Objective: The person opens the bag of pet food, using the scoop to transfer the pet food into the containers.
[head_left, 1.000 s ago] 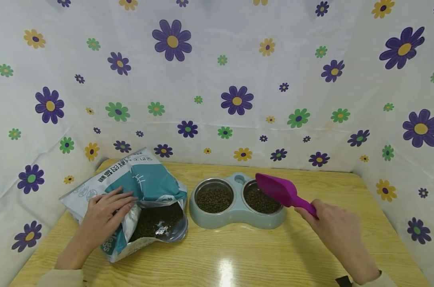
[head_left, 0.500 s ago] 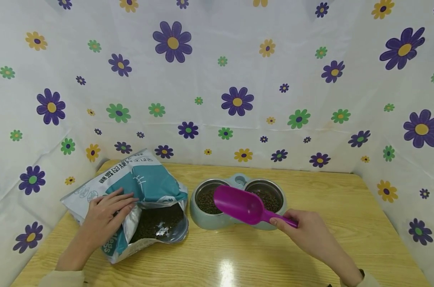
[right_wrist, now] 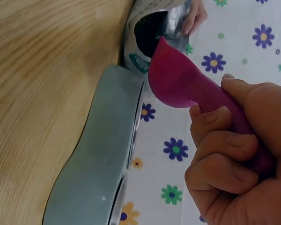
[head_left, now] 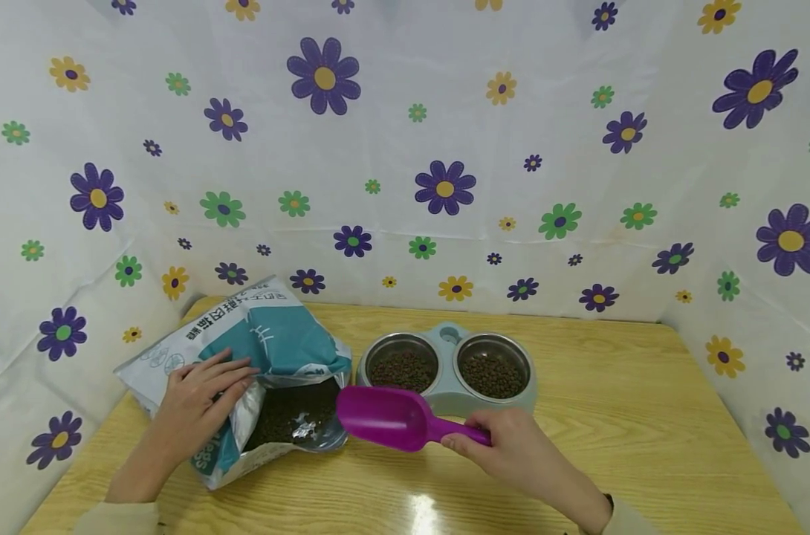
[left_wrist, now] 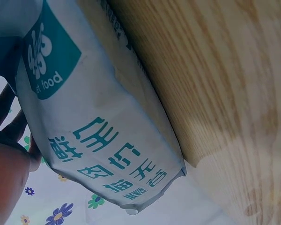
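My right hand [head_left: 512, 449] grips the handle of a purple scoop [head_left: 385, 417], fingers curled round it. No food shows in the scoop, whose tip overlaps the right edge of a teal and white pet food bag [head_left: 291, 338] in the head view. The bag lies on its side, its mouth facing me, with dark kibble [head_left: 278, 416] inside. Across the bag's upper side, by the mouth, lies my left hand [head_left: 194, 397] with fairly straight fingers. A pale blue double feeder [head_left: 448, 371] stands right of the bag; both metal bowls hold brown kibble.
The wood-look table [head_left: 612, 386] carries the bag and the feeder. Behind and at both sides hangs a white cloth [head_left: 391, 148] printed with flowers. A small round recess [head_left: 449, 334] sits between the feeder's bowls at the back.
My right hand has swung left with the scoop, from above the right bowl, past the left one, to the bag's mouth. My left hand and the bag have stayed in place.
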The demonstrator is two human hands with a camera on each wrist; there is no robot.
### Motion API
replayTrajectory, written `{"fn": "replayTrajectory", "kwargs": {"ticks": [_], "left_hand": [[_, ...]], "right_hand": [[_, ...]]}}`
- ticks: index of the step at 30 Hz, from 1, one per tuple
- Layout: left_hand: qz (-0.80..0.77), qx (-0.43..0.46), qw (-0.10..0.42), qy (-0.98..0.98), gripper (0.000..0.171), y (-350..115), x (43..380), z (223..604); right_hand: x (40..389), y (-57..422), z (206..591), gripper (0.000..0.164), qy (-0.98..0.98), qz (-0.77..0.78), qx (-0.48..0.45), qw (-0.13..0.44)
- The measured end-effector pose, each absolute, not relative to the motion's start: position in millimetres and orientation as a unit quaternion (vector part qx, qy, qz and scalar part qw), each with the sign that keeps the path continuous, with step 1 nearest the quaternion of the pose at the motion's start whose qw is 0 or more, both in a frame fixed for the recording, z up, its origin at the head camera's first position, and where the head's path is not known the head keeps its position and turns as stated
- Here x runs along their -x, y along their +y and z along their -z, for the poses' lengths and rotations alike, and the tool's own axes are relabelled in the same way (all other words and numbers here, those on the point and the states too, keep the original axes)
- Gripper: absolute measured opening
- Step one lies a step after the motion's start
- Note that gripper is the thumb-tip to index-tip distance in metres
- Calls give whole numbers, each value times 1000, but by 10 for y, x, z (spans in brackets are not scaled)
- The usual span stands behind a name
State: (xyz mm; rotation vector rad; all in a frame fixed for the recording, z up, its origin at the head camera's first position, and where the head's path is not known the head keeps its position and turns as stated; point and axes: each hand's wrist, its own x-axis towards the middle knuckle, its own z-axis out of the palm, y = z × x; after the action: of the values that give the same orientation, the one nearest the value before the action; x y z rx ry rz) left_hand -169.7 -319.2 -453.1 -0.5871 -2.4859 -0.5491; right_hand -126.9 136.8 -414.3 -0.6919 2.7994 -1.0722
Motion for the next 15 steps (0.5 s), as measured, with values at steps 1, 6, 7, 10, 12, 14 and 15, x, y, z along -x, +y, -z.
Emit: {"fn": "replayTrajectory", "kwargs": {"ticks": [1, 6, 7, 10, 12, 14, 15], "left_hand": [[203, 217, 262, -918, 24, -3190, 1698, 4531], [201, 215, 263, -919, 24, -3181, 1702, 4527], [201, 216, 264, -918, 24, -3179, 1703, 4526], [201, 216, 264, -918, 24, -3175, 1705, 4522], [202, 215, 263, -919, 24, -3175, 1703, 4521], [202, 214, 261, -919, 24, -3183, 1706, 4535], [203, 214, 260, -919, 24, -3186, 1708, 4542]], "right_hand": [[1269, 1336, 4151, 33, 907, 351, 230, 31], [1279, 1182, 4195, 34, 901, 346, 263, 9], [1284, 1152, 4208, 34, 900, 341, 271, 2], [1286, 1065, 4248, 36, 903, 317, 289, -20], [1280, 1001, 4271, 36, 909, 283, 303, -49], [1261, 930, 4285, 37, 913, 238, 316, -95], [1248, 890, 4290, 38, 915, 210, 323, -123]]}}
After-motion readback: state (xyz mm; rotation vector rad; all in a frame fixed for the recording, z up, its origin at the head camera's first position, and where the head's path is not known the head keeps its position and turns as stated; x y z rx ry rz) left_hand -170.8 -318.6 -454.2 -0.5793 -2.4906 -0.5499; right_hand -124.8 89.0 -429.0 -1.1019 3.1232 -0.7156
